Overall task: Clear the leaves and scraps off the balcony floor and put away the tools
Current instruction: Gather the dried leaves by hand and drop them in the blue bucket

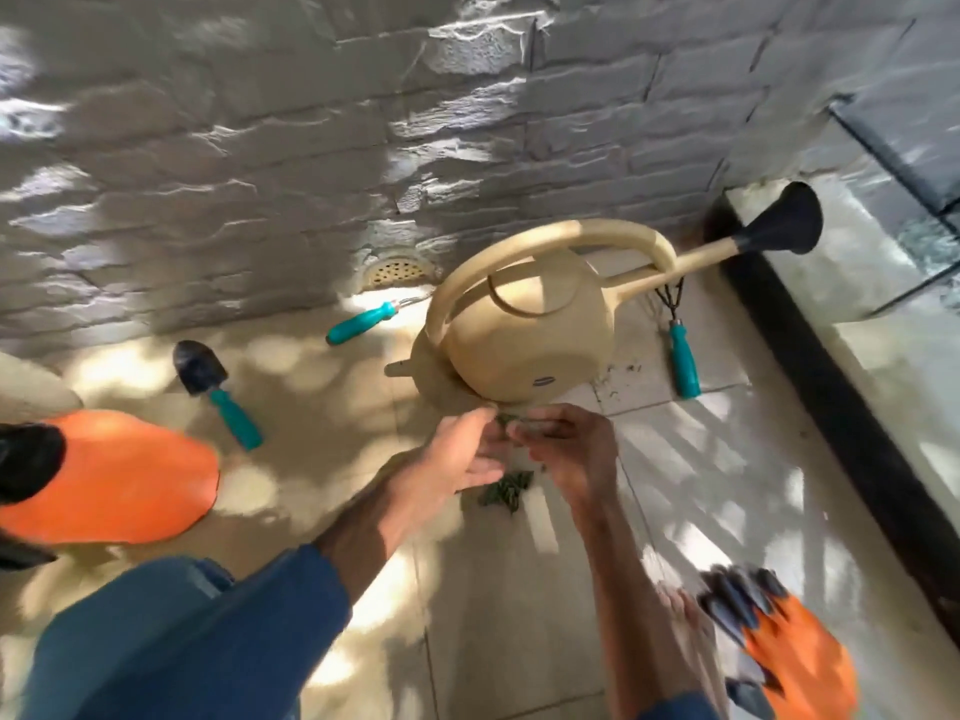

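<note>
Both my hands meet low over the floor tiles in front of a beige watering can [524, 324]. My left hand [457, 454] and my right hand [566, 449] pinch small green leaf scraps [506, 419] between their fingertips. A little pile of green leaves [506, 492] lies on the tile just below the hands. Three teal-handled tools lie around the can: a black trowel [215, 389] to the left, a tool [358, 322] by the drain, and a claw rake [680, 350] to the right.
A stone wall [260, 148] rises behind the can, with a round floor drain [397, 270] at its foot. An orange glove [119, 480] lies at left; another orange glove with black claws [779, 652] lies lower right. A dark threshold [831, 407] and glass door run along the right.
</note>
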`<state>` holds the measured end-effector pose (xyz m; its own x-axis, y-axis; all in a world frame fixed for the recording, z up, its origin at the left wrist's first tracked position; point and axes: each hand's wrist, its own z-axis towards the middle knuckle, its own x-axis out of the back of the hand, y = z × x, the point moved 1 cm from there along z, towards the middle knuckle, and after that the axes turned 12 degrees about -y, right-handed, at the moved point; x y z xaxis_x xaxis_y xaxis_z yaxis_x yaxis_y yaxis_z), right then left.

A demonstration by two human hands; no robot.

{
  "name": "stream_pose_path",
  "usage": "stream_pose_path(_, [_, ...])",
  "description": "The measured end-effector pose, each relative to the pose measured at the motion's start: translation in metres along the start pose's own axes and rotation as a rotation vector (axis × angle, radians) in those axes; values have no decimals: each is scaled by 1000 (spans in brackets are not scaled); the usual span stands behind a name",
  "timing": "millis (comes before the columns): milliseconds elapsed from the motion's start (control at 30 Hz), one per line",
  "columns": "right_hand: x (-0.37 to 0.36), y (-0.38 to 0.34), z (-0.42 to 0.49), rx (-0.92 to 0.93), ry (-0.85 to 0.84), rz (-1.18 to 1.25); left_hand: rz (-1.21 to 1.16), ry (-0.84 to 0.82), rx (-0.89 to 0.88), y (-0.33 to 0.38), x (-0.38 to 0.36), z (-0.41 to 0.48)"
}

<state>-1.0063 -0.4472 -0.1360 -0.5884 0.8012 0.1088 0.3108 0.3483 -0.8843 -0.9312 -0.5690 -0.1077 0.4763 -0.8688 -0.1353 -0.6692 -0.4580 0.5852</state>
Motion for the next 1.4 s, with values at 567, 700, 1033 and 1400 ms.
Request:
stream_pose_path(567, [-26, -32, -24, 148, 52, -102, -281, 19, -288, 0, -5, 12])
stream_pose_path(700, [11, -16, -16, 81, 35, 34, -467, 58, -322, 9, 11, 10])
stream_pose_path(1033, [24, 60, 10, 76, -48, -773, -245, 178, -215, 14, 33, 9])
stream_pose_path(1400, [10, 35, 3, 252, 52, -580, -227, 123, -137, 4, 38, 2])
